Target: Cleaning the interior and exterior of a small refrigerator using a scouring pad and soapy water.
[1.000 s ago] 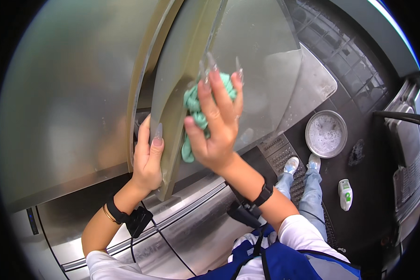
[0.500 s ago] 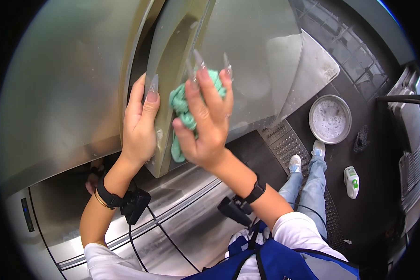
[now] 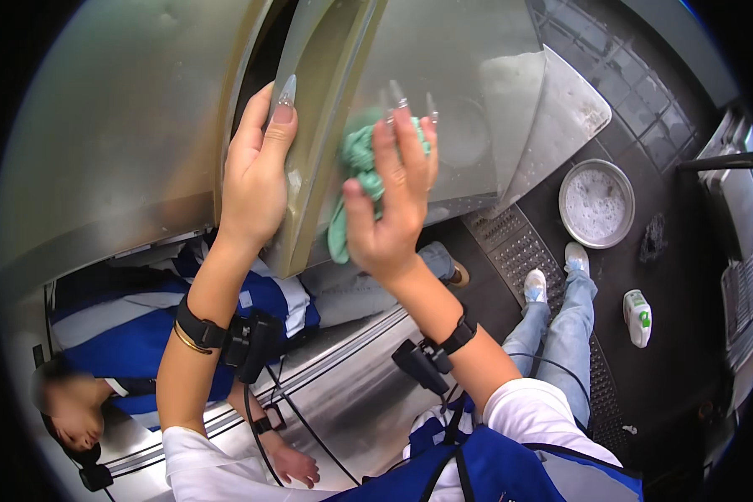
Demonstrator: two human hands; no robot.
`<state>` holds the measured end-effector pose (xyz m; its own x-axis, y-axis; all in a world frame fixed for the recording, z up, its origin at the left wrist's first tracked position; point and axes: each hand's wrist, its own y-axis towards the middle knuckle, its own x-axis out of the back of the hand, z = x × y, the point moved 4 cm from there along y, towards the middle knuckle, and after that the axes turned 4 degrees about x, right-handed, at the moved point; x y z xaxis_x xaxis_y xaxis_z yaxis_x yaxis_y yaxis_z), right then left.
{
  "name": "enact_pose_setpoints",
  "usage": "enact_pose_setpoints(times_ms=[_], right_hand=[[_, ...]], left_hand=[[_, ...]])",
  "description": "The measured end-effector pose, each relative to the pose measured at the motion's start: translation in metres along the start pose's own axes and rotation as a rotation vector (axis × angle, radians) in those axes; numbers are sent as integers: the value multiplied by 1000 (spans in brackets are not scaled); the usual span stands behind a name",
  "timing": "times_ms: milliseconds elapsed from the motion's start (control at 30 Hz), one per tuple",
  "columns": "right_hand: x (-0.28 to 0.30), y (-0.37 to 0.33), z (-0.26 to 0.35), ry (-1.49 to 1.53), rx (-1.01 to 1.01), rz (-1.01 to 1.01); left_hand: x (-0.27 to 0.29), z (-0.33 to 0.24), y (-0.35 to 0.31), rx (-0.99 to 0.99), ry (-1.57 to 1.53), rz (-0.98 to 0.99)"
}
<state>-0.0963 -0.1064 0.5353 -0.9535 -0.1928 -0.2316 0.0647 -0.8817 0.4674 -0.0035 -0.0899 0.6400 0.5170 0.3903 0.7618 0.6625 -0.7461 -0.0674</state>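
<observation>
A metal door (image 3: 443,58) with a yellowish edge strip stands ajar before me, turned toward the right. My left hand (image 3: 253,188) is closed round its edge, thumb on the near side and some fingers hidden in the gap. On the door's face, just right of the strip, lies a crumpled green cloth (image 3: 358,155). My right hand (image 3: 397,197) presses this cloth with fingers spread over it, the long nails pointing away from me. Part of the cloth hangs below the palm.
A round metal basin (image 3: 631,209) of foamy water stands on the dark floor, near a white bottle (image 3: 637,322) and a dark mesh scrubber (image 3: 653,238). A co-worker (image 3: 176,351) in blue and white is close at lower left. Metal trays (image 3: 732,209) line the right side.
My right hand and the cloth have slid right and slightly down, off the edge strip onto the door's face. The co-worker has come into fuller view at lower left.
</observation>
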Motion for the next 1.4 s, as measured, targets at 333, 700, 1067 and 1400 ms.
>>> enact_pose_setpoints(times_ms=[333,700,1067,1400], right_hand=[[15,-46,-65,-77,-554,-7],[42,-10,-241,-144,-600,-213],[-5,118,-110,159,76,51],[11,41,-237,-200,-800,-163]], left_hand=[[4,2,-4,121,63,-37],[8,8,-1,189,178,-29],[24,22,-9,311,184,36],[37,23,-13,408,220,85]])
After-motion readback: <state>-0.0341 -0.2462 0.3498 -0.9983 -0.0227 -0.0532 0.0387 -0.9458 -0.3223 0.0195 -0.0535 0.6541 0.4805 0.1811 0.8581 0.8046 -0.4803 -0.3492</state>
